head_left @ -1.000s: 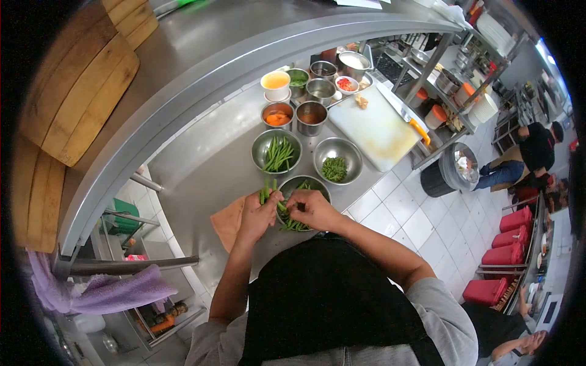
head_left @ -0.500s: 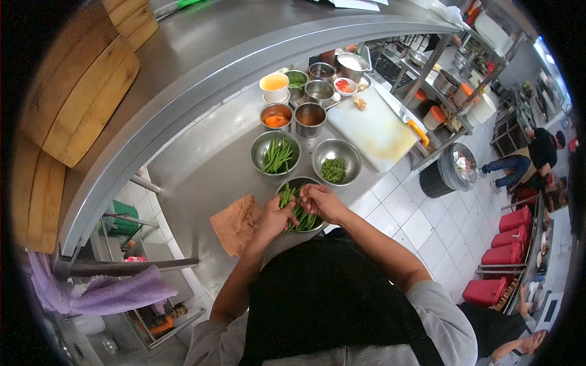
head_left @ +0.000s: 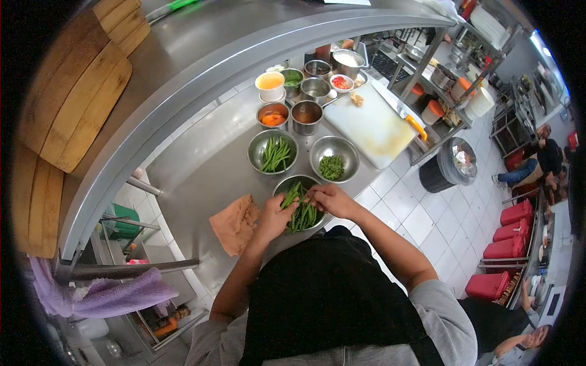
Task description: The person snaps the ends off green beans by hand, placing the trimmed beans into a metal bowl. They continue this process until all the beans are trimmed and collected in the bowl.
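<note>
Over the nearest metal bowl (head_left: 280,185), my left hand (head_left: 274,216) is closed on green beans that stick up past its fingers. My right hand (head_left: 328,199) is beside it at the bowl's right rim, fingers pinched together; what they hold, if anything, is too small to make out. More green beans (head_left: 305,217) lie in this bowl below both hands. Behind it stand a bowl of whole green beans (head_left: 276,155) on the left and a bowl of small cut green pieces (head_left: 331,168) on the right.
An orange-brown cloth (head_left: 232,227) lies left of my hands. Behind the bowls are a white cutting board (head_left: 372,131) with a yellow-handled knife (head_left: 415,126), and several small containers. A bin (head_left: 448,165) stands on the floor; people are at the right.
My right hand has moved slightly right, away from my left hand. The view has shifted a little. A person in the right background has changed posture.
</note>
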Tool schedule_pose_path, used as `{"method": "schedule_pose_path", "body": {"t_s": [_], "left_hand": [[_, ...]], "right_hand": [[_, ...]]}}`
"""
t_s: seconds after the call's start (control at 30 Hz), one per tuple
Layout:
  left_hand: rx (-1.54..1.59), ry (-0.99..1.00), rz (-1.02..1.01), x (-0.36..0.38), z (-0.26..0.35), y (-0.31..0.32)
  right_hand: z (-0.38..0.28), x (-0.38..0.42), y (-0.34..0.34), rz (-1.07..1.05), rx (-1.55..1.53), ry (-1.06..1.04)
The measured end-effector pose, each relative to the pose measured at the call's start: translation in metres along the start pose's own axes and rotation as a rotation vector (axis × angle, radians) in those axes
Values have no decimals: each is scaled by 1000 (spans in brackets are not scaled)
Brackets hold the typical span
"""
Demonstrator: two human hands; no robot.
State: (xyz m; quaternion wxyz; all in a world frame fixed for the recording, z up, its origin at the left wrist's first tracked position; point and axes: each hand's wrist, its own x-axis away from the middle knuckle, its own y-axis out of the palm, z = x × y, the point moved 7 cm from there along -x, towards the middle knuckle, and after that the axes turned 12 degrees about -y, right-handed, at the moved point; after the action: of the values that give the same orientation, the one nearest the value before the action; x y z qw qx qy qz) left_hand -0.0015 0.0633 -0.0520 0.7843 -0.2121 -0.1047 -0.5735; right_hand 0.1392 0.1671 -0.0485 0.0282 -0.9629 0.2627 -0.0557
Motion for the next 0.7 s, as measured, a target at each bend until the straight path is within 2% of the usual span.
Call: {"method": "schedule_pose_path", "body": {"t_s": [0.03,0.07,0.13,0.17,0.23,0.37,0.43,0.47,0.53,0.57,0.63,0.67,0.7], "left_hand": [[-97,137,52,1,7,-2],[-98,139,51,0,5,-2],[-222,254,107,4,17,-4],[-224,254,107,5,19,-4],[-379,310,146,14,33,-5],[-402,352,136,22,40,-2],[-429,305,170,15,24,-3],[-428,304,171,12,20,-6],[-105,224,73,10,15,-18],[-106,222,77,12,16,-27],[400,-104,-161,18,17,-34],[398,-102,-167,21,21,-34],[528,-104,-116,23,23,-38]], "right_hand": [[-6,-1,2,-43,98,-41],[-9,0,2,-42,98,-42],[-41,2,7,-67,522,-366],[-44,2,8,-65,522,-366],[-57,4,15,-79,746,-529],[-47,1,25,-58,839,-453],[-37,-4,14,150,764,-488],[-26,-10,8,149,764,-488],[4,-23,-25,293,176,-278],[24,-21,-20,177,-216,-37],[19,-14,-7,113,-289,20],[18,-8,2,51,-357,79],[16,-5,8,40,-290,107]]}}
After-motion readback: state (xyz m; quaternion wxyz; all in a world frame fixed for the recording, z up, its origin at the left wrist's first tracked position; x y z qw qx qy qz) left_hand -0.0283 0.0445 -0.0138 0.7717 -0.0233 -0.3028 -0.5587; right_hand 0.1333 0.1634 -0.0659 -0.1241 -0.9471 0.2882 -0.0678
